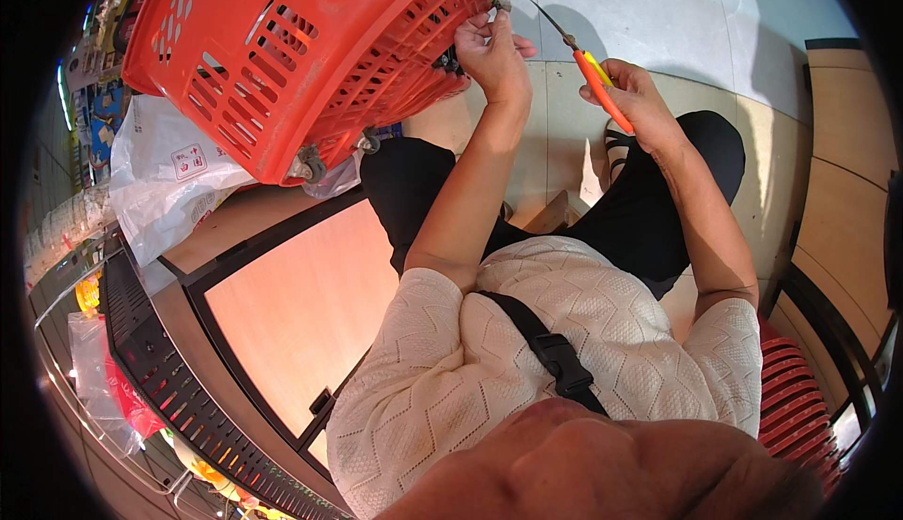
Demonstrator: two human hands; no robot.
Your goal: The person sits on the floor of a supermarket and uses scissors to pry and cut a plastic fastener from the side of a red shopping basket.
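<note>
A red plastic shopping basket (273, 50) with slotted sides lies tipped at the upper left, its underside and small grey casters turned toward me. My left hand (494, 64) is at its right edge, thumb and forefinger closed on a caster wheel (501, 0); the other fingers are curled. To the right, my right hand (640, 102) grips scissors (594, 87) by their orange and yellow handles. Their dark, narrow blades look closed and point up and left toward the basket, apart from it. Another caster (306, 163) shows at the basket's lower corner.
A white plastic bag (169, 163) lies against the basket's left side. Below it is a cabinet with a pale wood panel (301, 285), beside a black perforated rack (188, 388). Wooden drawers (847, 125) and red slatted seating (795, 398) stand at the right. Tiled floor (640, 3) lies ahead.
</note>
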